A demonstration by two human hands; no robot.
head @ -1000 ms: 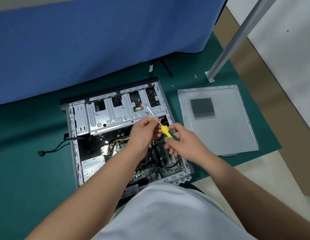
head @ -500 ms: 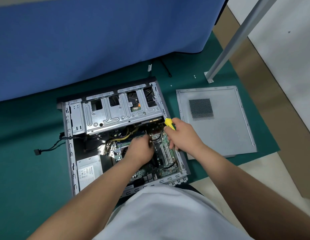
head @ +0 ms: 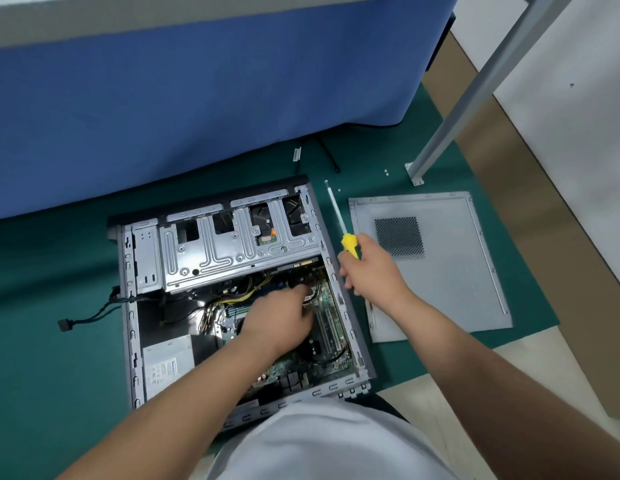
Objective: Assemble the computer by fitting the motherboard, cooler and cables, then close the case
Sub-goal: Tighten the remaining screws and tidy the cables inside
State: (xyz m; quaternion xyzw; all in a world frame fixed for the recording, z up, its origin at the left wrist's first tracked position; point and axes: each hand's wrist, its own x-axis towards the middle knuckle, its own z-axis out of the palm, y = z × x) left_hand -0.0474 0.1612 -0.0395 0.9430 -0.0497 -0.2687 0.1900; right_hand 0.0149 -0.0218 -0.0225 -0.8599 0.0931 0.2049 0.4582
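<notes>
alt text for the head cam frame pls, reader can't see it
A person's left hand reaches into an open computer case lying on a green mat, over the motherboard; what the fingers do is blurred. The right hand grips a yellow-handled screwdriver beside the case. The side panel lies flat to the right.

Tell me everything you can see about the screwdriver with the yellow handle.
The yellow-handled screwdriver has a long, thin, silver metal shaft and what looks like a plastic handle. The right hand grips the handle, hiding its lower part. The shaft points away from the person, its tip above the green mat, between the open grey metal computer case and the flat grey side panel. It touches nothing else.
</notes>
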